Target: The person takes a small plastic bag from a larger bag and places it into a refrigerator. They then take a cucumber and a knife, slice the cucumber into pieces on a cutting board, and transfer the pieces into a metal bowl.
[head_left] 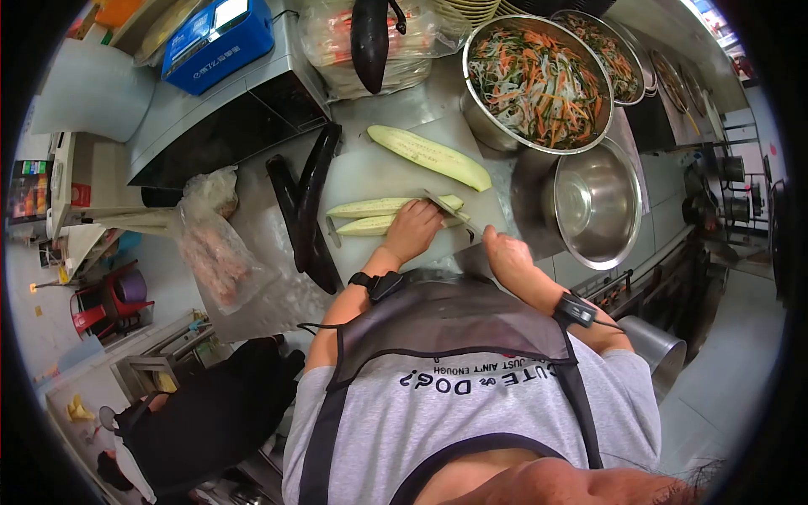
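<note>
My right hand (508, 254) is closed round the handle of a kitchen knife (453, 212), its blade slanting across the ends of peeled eggplant strips. My left hand (414, 228) presses down with bent fingers on those pale strips (360, 225), just beside the blade. Both lie on a white cutting board (358, 177). Farther up the board rests a larger peeled eggplant (429, 157), touched by neither hand. Dark unpeeled eggplants (305, 206) lie left of the board. A small dark scrap sits near the knife.
An empty steel bowl (596, 204) stands right of the board. Behind it is a pot of shredded vegetables (539, 84). Another eggplant (369, 46) lies on plastic-wrapped packs. A bag of meat-like pieces (220, 252) and a blue box (217, 46) are at left. A person in black (210, 417) is behind.
</note>
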Available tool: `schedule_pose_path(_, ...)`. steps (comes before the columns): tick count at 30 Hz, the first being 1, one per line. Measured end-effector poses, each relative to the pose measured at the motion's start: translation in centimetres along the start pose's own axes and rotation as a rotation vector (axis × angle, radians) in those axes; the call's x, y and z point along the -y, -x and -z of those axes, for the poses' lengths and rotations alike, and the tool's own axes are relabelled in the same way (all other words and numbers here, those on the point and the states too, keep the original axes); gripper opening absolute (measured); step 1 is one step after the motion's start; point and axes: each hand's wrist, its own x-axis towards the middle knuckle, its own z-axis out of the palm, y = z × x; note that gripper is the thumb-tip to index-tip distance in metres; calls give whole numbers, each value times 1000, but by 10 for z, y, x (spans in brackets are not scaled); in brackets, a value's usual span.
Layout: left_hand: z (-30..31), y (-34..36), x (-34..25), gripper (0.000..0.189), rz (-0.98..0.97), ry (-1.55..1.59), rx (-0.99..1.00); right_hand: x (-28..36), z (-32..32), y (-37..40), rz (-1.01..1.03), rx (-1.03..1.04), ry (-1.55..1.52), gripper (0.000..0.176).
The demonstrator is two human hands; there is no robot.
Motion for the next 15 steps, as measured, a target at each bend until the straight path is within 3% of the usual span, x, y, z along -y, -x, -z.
schedule_pose_path(2, 0, 1, -1, 20, 7, 14, 29, 0, -18, -11, 19, -91, -54, 19)
schedule_pose_path(8, 12, 2, -3, 26, -23, -12, -49, -10, -2, -12, -77, -90, -224, 14)
schedule_pose_path(9, 15, 6, -1, 26, -24, -12, -50, -11, 2, -7, -36, -191, -197, 24)
schedule_pose_path(13, 19, 19, -1, 25, 17, -104, -56, -4, 16, 13, -3, -155, -144, 24)
schedule_pose_path(15, 18, 19, 1, 23, 26, -135, -53, 2, 16, 19, 62, -121, -39, 15)
